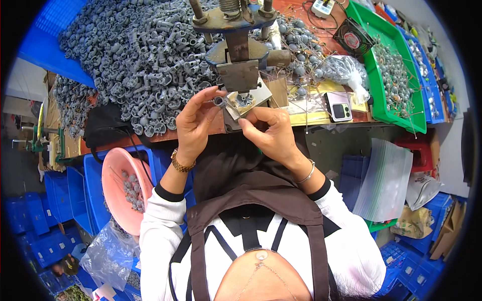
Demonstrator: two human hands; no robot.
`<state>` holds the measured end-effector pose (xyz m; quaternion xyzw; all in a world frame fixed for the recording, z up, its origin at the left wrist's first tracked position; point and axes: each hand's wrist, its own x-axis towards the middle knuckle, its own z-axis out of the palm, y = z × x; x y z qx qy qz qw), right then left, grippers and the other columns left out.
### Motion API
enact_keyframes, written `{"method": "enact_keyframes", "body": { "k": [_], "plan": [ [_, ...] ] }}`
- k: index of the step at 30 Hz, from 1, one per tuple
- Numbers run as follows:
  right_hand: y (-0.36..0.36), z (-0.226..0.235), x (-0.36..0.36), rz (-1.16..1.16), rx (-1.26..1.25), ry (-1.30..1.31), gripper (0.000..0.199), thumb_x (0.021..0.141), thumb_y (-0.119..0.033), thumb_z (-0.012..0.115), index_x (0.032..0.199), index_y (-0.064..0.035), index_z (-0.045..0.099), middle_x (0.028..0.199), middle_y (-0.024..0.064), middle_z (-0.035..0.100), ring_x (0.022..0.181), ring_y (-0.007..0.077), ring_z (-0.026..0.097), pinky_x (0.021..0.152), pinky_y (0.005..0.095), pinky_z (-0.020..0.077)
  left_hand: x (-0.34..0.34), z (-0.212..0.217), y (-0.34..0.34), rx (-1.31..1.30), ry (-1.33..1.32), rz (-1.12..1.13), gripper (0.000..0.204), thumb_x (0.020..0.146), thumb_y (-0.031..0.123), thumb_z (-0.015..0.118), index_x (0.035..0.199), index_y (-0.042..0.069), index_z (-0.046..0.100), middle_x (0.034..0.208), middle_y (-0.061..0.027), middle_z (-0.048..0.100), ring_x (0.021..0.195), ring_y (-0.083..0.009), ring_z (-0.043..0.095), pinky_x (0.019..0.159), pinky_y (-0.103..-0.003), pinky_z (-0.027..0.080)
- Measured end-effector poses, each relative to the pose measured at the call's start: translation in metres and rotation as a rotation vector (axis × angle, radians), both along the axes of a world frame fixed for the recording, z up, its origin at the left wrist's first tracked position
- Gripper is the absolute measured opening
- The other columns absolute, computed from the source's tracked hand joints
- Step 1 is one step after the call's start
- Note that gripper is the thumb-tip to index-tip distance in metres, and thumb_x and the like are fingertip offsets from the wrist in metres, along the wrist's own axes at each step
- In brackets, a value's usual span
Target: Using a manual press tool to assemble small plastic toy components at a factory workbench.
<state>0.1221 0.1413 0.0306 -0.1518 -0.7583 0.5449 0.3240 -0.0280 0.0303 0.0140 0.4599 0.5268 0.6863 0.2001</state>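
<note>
My left hand (197, 120) pinches a small grey ring-shaped part (219, 101) between thumb and fingers, just left of the press base. My right hand (270, 131) is curled below the white plate (253, 100) of a small hand press (237, 47); a thin wire seems to be pinched in its fingers, but it is hard to tell. On the plate, under the press head, lies another grey part (244, 98). A big heap of grey plastic parts (140, 55) covers the table to the left of both hands.
A pink bowl (116, 173) with a few grey parts sits low at my left. A phone (340, 106) lies right of the press, beside a plastic bag (344, 70). Green trays (386, 75) of wired parts stand at the right. Blue crates (45, 226) surround the floor.
</note>
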Motion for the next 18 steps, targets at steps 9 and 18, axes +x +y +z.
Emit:
{"method": "enact_keyframes", "body": {
  "k": [9, 18],
  "plan": [
    [0.0016, -0.003, 0.0076, 0.035, -0.17, 0.0, 0.024, 0.082, -0.006, 0.065, 0.062, -0.0007, 0.052, 0.053, -0.0062, 0.046, 0.05, -0.0005, 0.037, 0.044, 0.0205, 0.0273, -0.0016, -0.0001, -0.0018, 0.035, -0.143, -0.047, 0.037, 0.09, -0.005, 0.054, 0.127, -0.003, 0.051, 0.117, -0.0124, 0.061, 0.107, -0.0173, 0.059, 0.094, -0.029, 0.045],
    [-0.0005, -0.0066, 0.0047, 0.096, -0.216, 0.007, 0.02, 0.082, -0.009, 0.067, 0.068, 0.0014, 0.059, 0.057, -0.0006, 0.058, 0.052, 0.0027, 0.046, 0.046, 0.0221, 0.0359, 0.0062, 0.0035, -0.0024, 0.006, -0.08, -0.058, 0.037, 0.091, -0.005, 0.052, 0.127, -0.002, 0.051, 0.117, -0.0127, 0.061, 0.107, -0.0191, 0.059, 0.093, -0.03, 0.047]
  ]
}}
